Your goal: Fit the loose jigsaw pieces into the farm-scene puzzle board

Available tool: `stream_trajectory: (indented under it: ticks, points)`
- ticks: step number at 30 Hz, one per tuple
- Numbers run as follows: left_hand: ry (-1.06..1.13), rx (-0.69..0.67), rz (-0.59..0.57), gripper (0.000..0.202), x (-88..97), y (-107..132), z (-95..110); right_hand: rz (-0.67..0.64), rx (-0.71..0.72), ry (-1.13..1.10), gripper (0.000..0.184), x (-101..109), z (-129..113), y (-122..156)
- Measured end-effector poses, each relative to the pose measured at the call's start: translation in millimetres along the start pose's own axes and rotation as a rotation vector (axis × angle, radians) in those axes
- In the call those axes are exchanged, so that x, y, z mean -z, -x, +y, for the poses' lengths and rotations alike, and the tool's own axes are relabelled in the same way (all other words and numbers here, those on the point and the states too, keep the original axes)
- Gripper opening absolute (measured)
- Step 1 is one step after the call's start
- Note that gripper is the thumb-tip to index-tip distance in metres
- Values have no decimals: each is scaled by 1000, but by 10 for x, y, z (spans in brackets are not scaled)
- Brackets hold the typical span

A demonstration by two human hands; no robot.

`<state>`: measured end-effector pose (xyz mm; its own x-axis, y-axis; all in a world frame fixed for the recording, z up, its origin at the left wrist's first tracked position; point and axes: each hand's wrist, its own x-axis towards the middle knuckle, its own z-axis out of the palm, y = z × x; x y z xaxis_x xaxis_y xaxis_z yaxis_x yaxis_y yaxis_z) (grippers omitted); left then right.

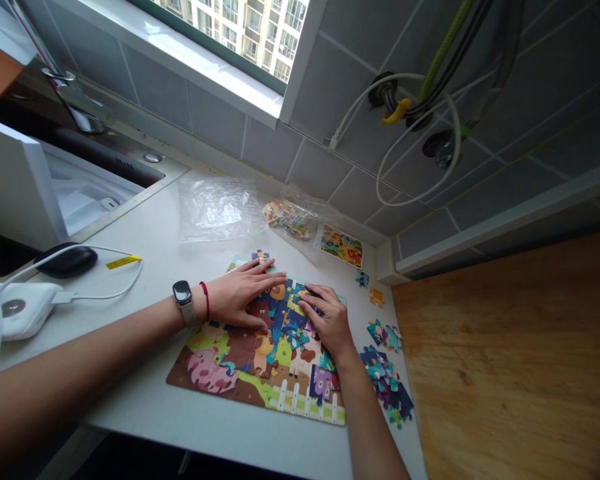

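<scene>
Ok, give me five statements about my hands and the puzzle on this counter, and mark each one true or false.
1. The left hand is spread over the puzzle. True.
2. The watch is on the right wrist. False: it is on the left wrist, next to a red band.
3. Loose puzzle pieces lie on the counter to the right of the puzzle. True.
4. The right hand is down by the loose pieces, away from the puzzle. False: its fingers are at the upper part of the puzzle.
5. The black rounded object sits on the puzzle. False: it lies to the left, near the sink.
</scene>
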<state>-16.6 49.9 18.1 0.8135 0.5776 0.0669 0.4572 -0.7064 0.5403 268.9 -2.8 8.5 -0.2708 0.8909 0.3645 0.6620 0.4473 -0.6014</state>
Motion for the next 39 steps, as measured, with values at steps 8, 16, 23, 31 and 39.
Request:
stream_trajectory:
  ticks: [8, 16, 23, 31, 39]
  points:
    - [-16, -13, -5, 101, -10, 4, -15, 5, 20, 1, 17, 25, -10, 4]
    - [-35, -10, -10, 102, -4, 8, -23, 24, 35, -15, 17, 26, -2, 11]
    - [-43, -32, 8, 99, -25, 9, -23, -2, 10, -22, 17, -26, 3, 8]
    - [-61, -43, 21, 97, -25, 5, -17, -33, 2, 4, 18, -19, -10, -1]
    - [-94, -37, 31, 83, 8, 20, -25, -31, -39, 24, 18, 1, -32, 2]
